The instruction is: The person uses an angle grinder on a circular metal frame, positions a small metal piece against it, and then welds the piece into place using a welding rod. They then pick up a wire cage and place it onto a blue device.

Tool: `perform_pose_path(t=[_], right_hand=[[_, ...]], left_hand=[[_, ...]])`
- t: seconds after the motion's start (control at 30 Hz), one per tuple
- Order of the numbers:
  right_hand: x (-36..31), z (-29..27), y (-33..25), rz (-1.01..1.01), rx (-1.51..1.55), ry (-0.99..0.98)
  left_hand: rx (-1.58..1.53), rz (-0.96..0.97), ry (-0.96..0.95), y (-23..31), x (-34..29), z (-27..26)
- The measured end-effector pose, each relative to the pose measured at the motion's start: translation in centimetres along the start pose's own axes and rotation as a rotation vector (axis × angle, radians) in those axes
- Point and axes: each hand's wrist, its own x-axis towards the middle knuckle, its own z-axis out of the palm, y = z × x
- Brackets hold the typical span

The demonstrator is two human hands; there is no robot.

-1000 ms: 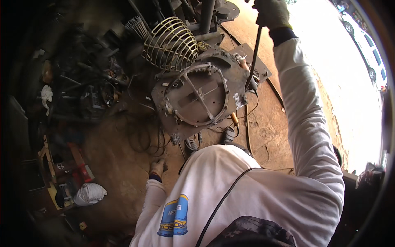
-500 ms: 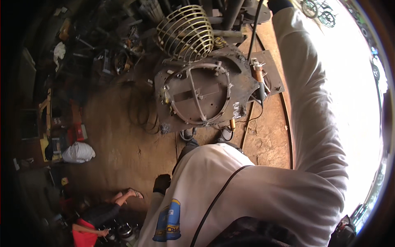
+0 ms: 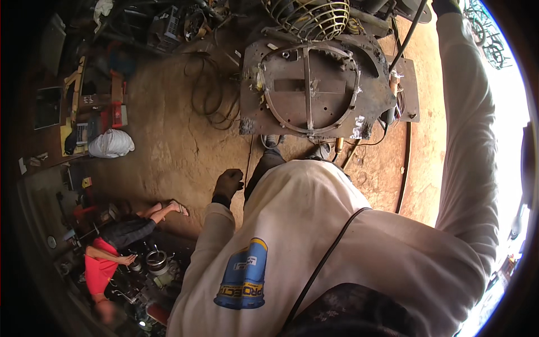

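Note:
My left hand point(image 3: 229, 184) hangs beside my left thigh, its fingers curled into a loose fist with nothing seen in it. At the top right, my right arm stretches far forward in a pale sleeve. Only a dark part of my right hand point(image 3: 446, 5) shows at the picture's edge, so its fingers and anything in them are hidden. In front of my feet stands a worn metal worktable point(image 3: 259, 115). On it lies a round metal frame point(image 3: 308, 106) with a bar across its middle. A tool with an orange-brown handle point(image 3: 394, 84) rests at the table's right side.
A cage of curved yellowish bars point(image 3: 314, 19) stands behind the table. Looped cable point(image 3: 210, 106) lies on the brown floor to the left. A person in red point(image 3: 101, 264) sits at lower left near metal parts. A white sack point(image 3: 111, 144) is at the left.
The view has shifted, so the table and frame now appear higher and farther right. My left hand has come more fully into view, and my right arm appears farther right.

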Motion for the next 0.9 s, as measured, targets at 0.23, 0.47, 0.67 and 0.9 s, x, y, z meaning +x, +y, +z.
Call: perform_pose_path(t=[0.23,0.47,0.67,0.9], right_hand=[[-0.8,0.2,2.1,-0.018,-0.050,-0.044],[-3.2,-0.6,1.7,-0.048,-0.059,-0.072],[-7.5,-4.2,9.0,-0.114,-0.240,-0.091],[-26.9,-9.6,13.5,0.259,-0.085,0.220]], left_hand=[[0.187,0.048,-0.076,-1.2,0.5,-0.2],[0.309,0.209,-0.129,-3.2,1.3,-1.2],[-0.008,-0.016,-0.076,-1.3,1.5,0.0],[-0.014,-0.054,-0.101,-0.2,1.6,-0.9]])
